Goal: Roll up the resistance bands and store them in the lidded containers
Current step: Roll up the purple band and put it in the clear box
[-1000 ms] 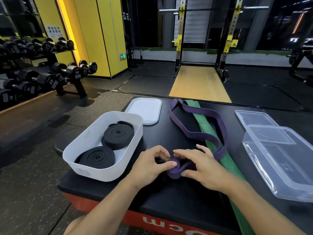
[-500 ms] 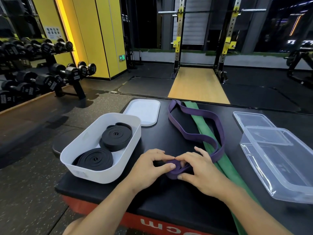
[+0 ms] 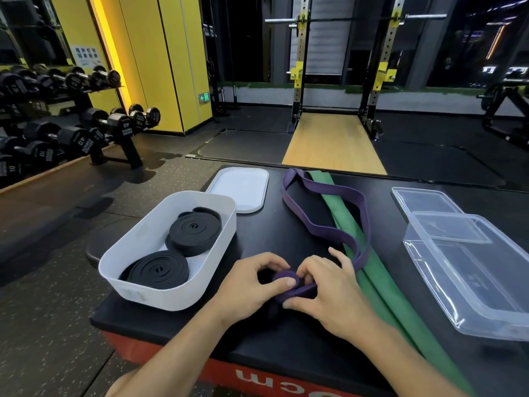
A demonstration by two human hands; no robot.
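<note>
A purple resistance band [image 3: 320, 229] lies in a loose loop on the black box top, its near end wound into a small coil. My left hand [image 3: 252, 285] pinches that coil with thumb and fingers. My right hand [image 3: 329, 290] grips the same coil from the right, thumb beneath it. A green band [image 3: 380, 287] lies flat under the purple one and runs toward the near right edge. The white container [image 3: 137, 247] at the left holds two rolled black bands [image 3: 160, 269]. The clear container [image 3: 469, 282] stands open at the right.
The white lid [image 3: 240, 189] lies behind the white container, the clear lid [image 3: 423, 200] behind the clear one. The black box top [image 3: 286, 342] ends at a red front face. A dumbbell rack [image 3: 57, 116] stands at the far left, a squat rack [image 3: 343, 67] beyond.
The coil at the near end of the purple band has grown tighter and rounder under both hands. The loose loop has drawn slightly closer.
</note>
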